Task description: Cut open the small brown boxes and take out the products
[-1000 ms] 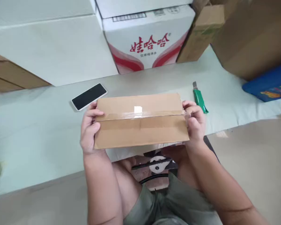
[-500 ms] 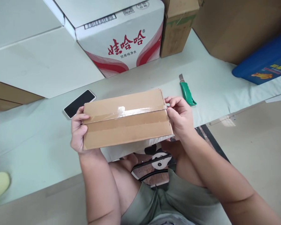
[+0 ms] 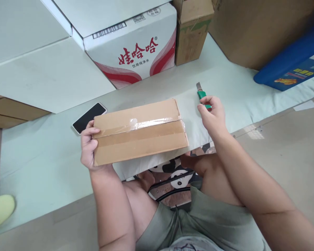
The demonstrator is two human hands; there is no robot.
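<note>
A flat brown cardboard box (image 3: 141, 141) is tilted up in front of me, a strip of clear shiny tape (image 3: 150, 122) along its middle seam. My left hand (image 3: 88, 148) is closed around its left end, fingertips on the front face. Off the box's right end, my right hand (image 3: 214, 113) has its thumb and fingers closed about the handle of a green utility knife (image 3: 201, 94). The knife's metal blade points away from me; its lower handle is partly hidden by my fingers. Behind the box's left corner lies a phone (image 3: 87, 118) with a dark screen.
Pale green cloth (image 3: 52, 157) covers the bench. Along the back stand a white-and-red water carton (image 3: 136, 55), a small brown carton (image 3: 191, 38) and plain white boxes (image 3: 36, 76). A blue container (image 3: 285, 66) is at right, a yellow-green object (image 3: 1, 211) at left.
My right hand has let go of the box's right end and moved right and slightly up to the utility knife. My left hand still holds the box, nearly in place.
</note>
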